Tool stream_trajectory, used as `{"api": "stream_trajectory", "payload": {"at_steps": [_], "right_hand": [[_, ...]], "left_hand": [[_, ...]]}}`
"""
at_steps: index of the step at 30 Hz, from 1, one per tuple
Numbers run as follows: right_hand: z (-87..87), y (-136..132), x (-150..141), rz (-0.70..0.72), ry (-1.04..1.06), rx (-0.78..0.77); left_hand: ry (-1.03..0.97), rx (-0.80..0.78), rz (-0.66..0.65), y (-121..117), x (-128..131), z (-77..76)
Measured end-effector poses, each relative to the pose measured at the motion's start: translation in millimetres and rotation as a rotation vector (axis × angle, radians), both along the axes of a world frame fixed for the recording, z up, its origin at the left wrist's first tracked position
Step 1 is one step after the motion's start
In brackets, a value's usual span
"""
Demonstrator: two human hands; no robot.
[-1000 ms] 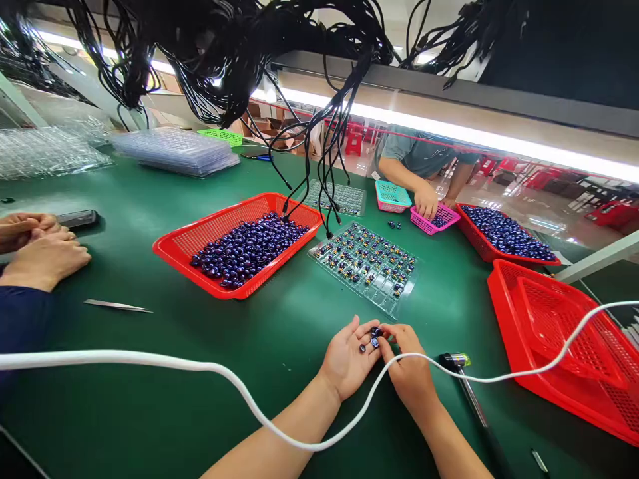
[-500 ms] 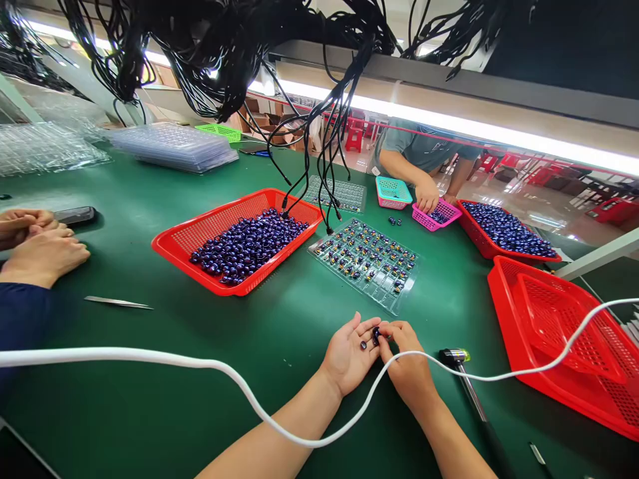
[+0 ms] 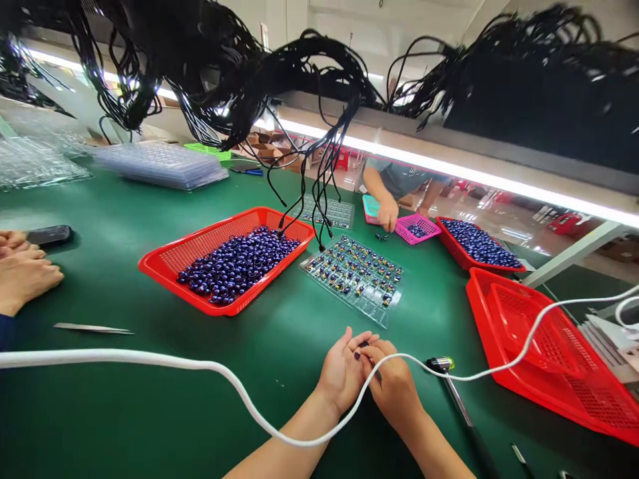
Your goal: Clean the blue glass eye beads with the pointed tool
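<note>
My left hand (image 3: pixel 340 374) is palm up with its fingers stretched and slightly bent, cradling a small dark glossy piece (image 3: pixel 364 344) on them. My right hand (image 3: pixel 395 380) leans over those fingers, thumb and forefinger pinching a second small dark piece (image 3: pixel 357 356) close to the palm. The exact kind of these pieces is too small to tell. Beyond my hands lies a clear plastic blister tray (image 3: pixel 372 307), its pockets holding many small dark parts with yellow bits. Left of it, a red basket (image 3: pixel 164 261) holds a heap of glossy dark-blue shells (image 3: pixel 244 259).
A white cable (image 3: pixel 200 362) crosses in front of my forearms. On the right are a mallet (image 3: pixel 456 396) and red baskets (image 3: pixel 479 319). Tweezers (image 3: pixel 94 328) and a person's hands (image 3: pixel 27 273) are at left. Black cables (image 3: pixel 319 166) hang overhead. Another person's hand (image 3: pixel 387 214) is opposite.
My right hand has shifted lower and further over my left fingers, bringing its pinch toward the piece near the palm. The person opposite has moved a hand left, out of the pink basket.
</note>
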State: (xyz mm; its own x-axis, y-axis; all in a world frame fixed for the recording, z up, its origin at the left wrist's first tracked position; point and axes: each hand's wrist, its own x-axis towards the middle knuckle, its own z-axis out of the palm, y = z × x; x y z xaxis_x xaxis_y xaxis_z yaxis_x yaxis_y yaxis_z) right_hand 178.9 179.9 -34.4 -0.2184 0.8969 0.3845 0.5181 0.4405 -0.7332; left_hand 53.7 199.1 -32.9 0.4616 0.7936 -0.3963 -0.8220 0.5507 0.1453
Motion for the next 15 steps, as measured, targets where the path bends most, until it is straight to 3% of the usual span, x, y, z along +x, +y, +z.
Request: {"api": "stream_trajectory", "payload": {"at_steps": [4,8,10,15], "right_hand": [[-2.5,0,-4,-0.190,0.258,-0.082],[-7.8,8,-28,-0.293,0.621,-0.298],[-9.7,14,-44,-0.266,0.792,-0.416],[-13.7,22,-60,-0.161,1.087,-0.603]], "left_hand": [[0.048,-0.005,0.120,1,1,1.4],[0.105,0.037,0.316,-3,5,8.6],[0.204,0.166,0.355,-11,7,14.8],[0.833,0.678,0.414,-32,7,22.6]]}}
